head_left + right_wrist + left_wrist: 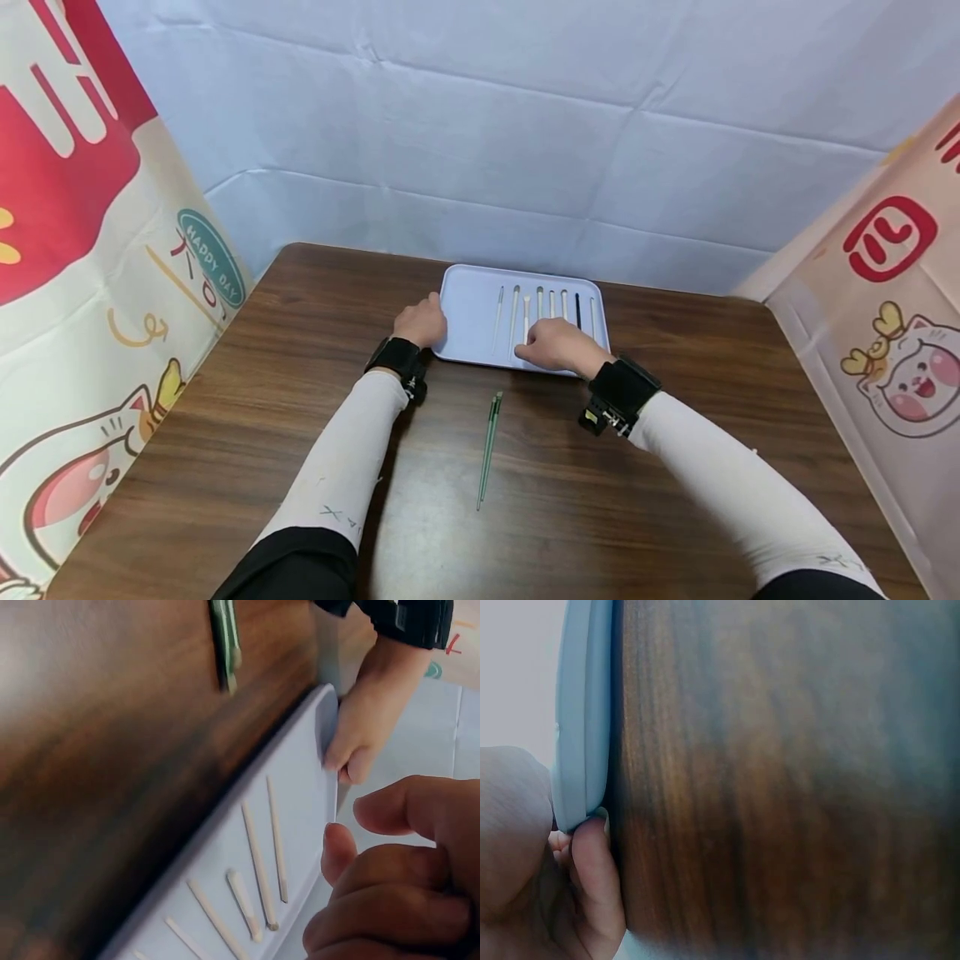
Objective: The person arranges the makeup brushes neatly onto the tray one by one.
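A pale tray [467,321] lies near the table's back edge and carries several slim, brush-like sticks [257,866], mostly white, one black [578,310]. My left hand [422,322] grips the tray's left end; in the left wrist view its thumb and fingers close around the rim [585,750]. Over the tray's front right part hovers my right hand [558,343]. Its thumb and index finger [397,806] stand apart with nothing between them, and the other fingers are loosely curled. Two green sticks [489,450] lie side by side on the table in front of the tray.
The brown wooden table [247,400] stands against a pale cloth backdrop [480,150]. Printed cartoon cloths hang at the left [67,350] and right [900,333]. Wrist-worn cameras sit on both arms.
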`<state>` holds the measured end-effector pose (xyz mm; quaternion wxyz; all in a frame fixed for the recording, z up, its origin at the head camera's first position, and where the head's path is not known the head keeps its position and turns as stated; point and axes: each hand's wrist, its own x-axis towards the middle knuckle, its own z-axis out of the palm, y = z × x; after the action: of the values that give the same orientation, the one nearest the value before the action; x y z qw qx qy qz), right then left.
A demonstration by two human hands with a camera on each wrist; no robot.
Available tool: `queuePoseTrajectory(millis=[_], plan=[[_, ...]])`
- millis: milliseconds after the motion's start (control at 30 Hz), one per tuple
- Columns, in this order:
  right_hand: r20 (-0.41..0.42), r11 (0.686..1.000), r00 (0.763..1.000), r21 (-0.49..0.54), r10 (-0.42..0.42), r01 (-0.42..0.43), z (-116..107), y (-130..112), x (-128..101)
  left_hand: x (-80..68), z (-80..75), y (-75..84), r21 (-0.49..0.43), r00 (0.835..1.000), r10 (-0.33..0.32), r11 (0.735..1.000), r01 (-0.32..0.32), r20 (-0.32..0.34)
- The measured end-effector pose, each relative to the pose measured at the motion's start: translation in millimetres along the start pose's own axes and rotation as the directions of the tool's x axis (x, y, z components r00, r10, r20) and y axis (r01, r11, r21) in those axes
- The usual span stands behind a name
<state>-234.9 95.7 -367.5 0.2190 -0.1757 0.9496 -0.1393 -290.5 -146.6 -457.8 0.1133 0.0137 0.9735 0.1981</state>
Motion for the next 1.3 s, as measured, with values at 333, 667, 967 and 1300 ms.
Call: queuePoseTrajectory(millis=[333,667,967,1300], plan=[[-0.003,1.0,1.0,0.004,-0.021,0.021,16.9,-5.3,-12.5,-1.9,-0.6,-0.2,-0.01,1.0,-0.001,1.0,0.0,-0.008],[0.027,1.0,0.999,-0.007,-0.021,0.021,30.3,-10.6,-20.7,-1.7,-0.1,-0.1,-0.015,1.0,-0.008,1.0,0.007,-0.013],[0.071,1.0,0.997,0.009,0.003,-0.004,45.7,-14.7,-24.8,-1.7,0.3,0.6,-0.01,1.0,-0.012,1.0,0.011,-0.013],[0.119,1.0,0.992,0.003,-0.03,0.03,57.8,-19.9,-28.3,-2.3,-0.9,1.7,-0.013,1.0,-0.017,1.0,0.017,-0.004]])
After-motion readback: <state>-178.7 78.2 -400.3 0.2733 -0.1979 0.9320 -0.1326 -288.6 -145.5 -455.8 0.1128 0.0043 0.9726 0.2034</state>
